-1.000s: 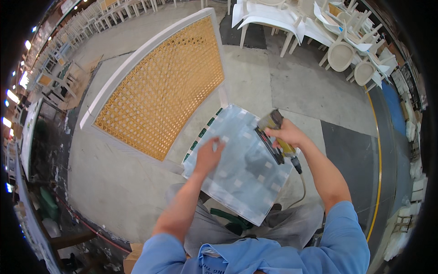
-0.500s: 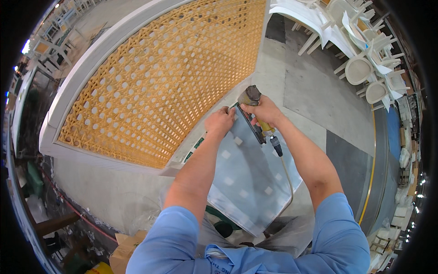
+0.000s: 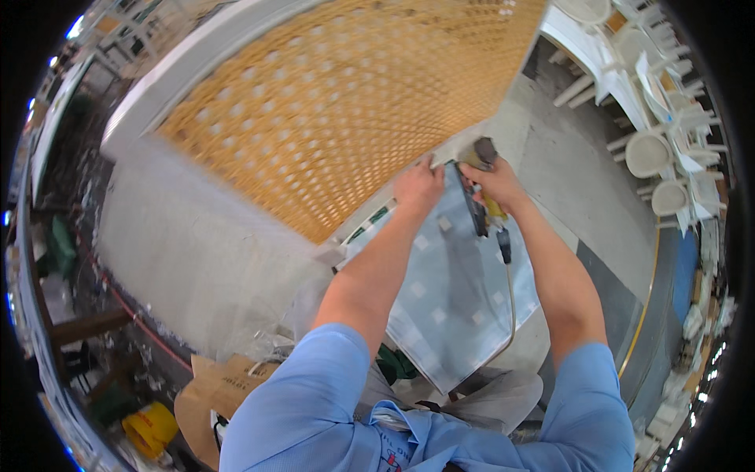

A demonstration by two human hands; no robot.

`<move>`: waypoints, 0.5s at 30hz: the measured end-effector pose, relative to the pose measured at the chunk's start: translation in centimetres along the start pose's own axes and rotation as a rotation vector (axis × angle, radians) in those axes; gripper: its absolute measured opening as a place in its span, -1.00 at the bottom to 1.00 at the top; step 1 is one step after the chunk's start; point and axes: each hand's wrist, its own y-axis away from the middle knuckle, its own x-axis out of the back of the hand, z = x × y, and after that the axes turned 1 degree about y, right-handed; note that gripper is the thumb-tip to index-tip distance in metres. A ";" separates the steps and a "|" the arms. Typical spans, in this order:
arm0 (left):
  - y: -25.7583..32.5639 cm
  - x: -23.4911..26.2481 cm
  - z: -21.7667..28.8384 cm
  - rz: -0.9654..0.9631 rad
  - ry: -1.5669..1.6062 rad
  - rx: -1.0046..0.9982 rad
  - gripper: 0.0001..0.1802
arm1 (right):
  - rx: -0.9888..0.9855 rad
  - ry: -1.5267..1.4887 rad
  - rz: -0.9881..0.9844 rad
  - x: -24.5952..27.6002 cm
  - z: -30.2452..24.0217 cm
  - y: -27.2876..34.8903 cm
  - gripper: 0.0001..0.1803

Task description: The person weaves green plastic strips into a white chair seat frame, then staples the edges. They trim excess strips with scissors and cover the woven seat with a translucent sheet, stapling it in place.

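On a woven cane panel (image 3: 330, 102), the right hand (image 3: 497, 182) grips a stapler (image 3: 476, 189).

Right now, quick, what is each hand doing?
Left hand: pressed flat on the grey sheet with pale squares, gripping nothing.
Right hand: closed around the yellow-and-black corded power tool.

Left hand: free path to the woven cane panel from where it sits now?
Probably yes. The left hand rests on the top edge of the grey sheet, right beside the woven cane panel. Nothing lies between them. The right hand holds the power tool off to the side.
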 end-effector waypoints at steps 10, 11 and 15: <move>21.0 6.9 -3.0 -0.259 -0.044 0.059 -0.25 | -0.081 -0.112 -0.043 -0.3 2.7 10.0 -0.65; 21.2 7.4 -3.4 -0.310 -0.076 0.123 -0.19 | -0.085 -0.089 -0.072 -1.3 2.6 10.2 -0.65; 20.9 9.1 -4.1 -0.391 -0.124 0.273 -0.04 | -0.047 -0.120 -0.202 -5.5 1.4 11.3 -0.68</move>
